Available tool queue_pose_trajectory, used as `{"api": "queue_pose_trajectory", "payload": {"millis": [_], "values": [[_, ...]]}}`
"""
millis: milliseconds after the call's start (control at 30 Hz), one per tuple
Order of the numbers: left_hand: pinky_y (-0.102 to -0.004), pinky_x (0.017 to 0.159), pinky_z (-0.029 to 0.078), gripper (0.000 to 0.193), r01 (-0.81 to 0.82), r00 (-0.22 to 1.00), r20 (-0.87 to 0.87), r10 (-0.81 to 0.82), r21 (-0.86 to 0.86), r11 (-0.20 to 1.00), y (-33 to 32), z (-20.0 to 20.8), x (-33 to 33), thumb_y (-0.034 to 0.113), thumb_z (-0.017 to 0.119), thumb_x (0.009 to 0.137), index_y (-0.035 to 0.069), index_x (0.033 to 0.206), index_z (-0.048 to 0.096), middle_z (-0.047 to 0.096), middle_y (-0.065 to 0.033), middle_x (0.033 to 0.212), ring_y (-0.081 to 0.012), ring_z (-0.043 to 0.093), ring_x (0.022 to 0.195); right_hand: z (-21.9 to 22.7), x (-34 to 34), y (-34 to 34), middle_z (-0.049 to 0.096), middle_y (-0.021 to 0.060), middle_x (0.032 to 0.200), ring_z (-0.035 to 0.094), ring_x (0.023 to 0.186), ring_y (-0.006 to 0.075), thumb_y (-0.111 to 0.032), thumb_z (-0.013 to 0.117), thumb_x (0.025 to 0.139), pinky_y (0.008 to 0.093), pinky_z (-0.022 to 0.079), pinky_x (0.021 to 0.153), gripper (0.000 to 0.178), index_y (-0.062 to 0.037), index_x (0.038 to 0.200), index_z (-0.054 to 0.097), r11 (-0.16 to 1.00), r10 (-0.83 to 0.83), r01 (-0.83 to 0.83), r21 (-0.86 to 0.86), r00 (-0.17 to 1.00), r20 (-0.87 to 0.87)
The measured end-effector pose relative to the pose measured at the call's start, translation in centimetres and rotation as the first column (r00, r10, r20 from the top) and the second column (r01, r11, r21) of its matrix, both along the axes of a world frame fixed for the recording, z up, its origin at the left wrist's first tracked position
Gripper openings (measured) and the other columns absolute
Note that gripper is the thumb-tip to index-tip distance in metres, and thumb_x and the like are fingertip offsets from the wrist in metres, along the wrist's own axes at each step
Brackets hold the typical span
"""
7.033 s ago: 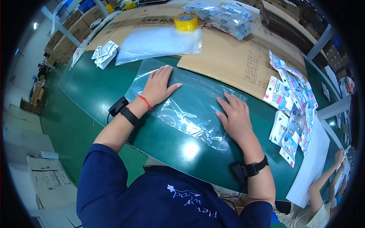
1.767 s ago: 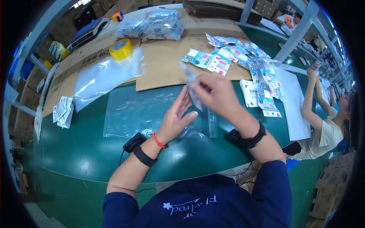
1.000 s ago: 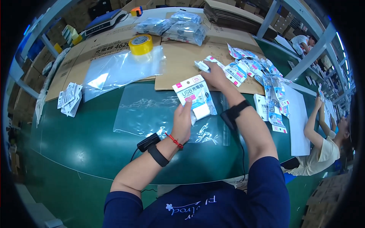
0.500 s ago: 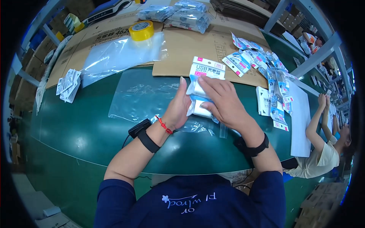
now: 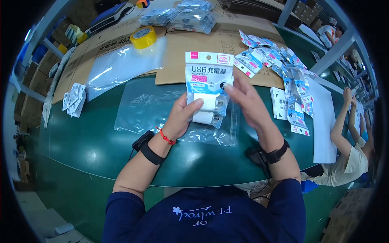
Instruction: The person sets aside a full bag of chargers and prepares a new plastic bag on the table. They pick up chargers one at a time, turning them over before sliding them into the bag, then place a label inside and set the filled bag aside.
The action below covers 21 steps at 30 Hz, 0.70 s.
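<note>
- Both hands are up over the green bench (image 5: 81, 150) now, and the packet is off the surface: half a second ago it was pressed flat near the cardboard, now it stands upright between the palms.
- Left hand (image 5: 180, 119) has its grip clamped on the charger packet (image 5: 208, 87), thumb across the lower front where the white block shows through the plastic.
- Right hand (image 5: 247, 101) pinches the packet's right edge, fingertips on the face, so both grips are closed on the same item.
- The packet hovers above the large clear bag (image 5: 146, 107), which lies flat on the bench beneath the wrists; packet and bag look apart, not touching.
- A second ago the right hand was out at the pile; now it is back at centre with one packet lifted from there.
- That pile of similar packets (image 5: 283, 75) sits well to the right, spilling off the cardboard sheet (image 5: 202, 44).
- Yellow tape roll (image 5: 142, 37) rests far left on the cardboard, beside another clear bag (image 5: 121, 67).
- A co-worker's arm (image 5: 344, 121) stretches over white paper at the right edge, well away from the action.
</note>
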State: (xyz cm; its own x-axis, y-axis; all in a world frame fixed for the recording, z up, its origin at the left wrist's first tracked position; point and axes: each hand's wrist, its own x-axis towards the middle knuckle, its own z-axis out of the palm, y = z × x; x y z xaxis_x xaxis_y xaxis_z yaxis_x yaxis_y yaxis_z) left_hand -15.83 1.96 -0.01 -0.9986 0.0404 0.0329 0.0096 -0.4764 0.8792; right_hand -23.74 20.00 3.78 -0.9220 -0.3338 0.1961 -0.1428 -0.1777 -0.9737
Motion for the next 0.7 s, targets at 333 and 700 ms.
{"api": "queue_pose_trajectory", "payload": {"millis": [333, 700], "values": [[-0.0385, 0.099, 0.045, 0.055, 0.074, 0.996, 0.016, -0.092, 0.474, 0.877, -0.1, 1.0, 0.8, 0.033, 0.052, 0.095, 0.003, 0.137, 0.036, 0.047, -0.0169, 0.134, -0.0274, 0.057, 0.113, 1.7, 1.6, 0.3, 0.06, 0.0097, 0.124, 0.052, 0.122, 0.0278, 0.007, 0.054, 0.077, 0.0426, 0.033, 0.108, 0.049, -0.009, 0.123, 0.059, 0.894, 0.4, -0.051, 0.445, 0.538, -0.742], [-0.0405, 0.092, 0.051, 0.047, 0.148, 0.976, 0.062, -0.207, 0.507, 0.849, -1.6, 0.9, 0.1, 0.018, 0.044, 0.095, 0.005, 0.139, 0.033, 0.051, -0.0163, 0.128, -0.0283, 0.058, 0.112, 2.6, 2.8, 0.3, 0.052, 0.008, 0.135, 0.044, 0.129, 0.0299, 0.002, 0.059, 0.07, 0.051, 0.027, 0.111, 0.055, -0.0108, 0.123, 0.058, 0.699, 0.683, -0.076, 0.712, 0.367, -0.632]]}}
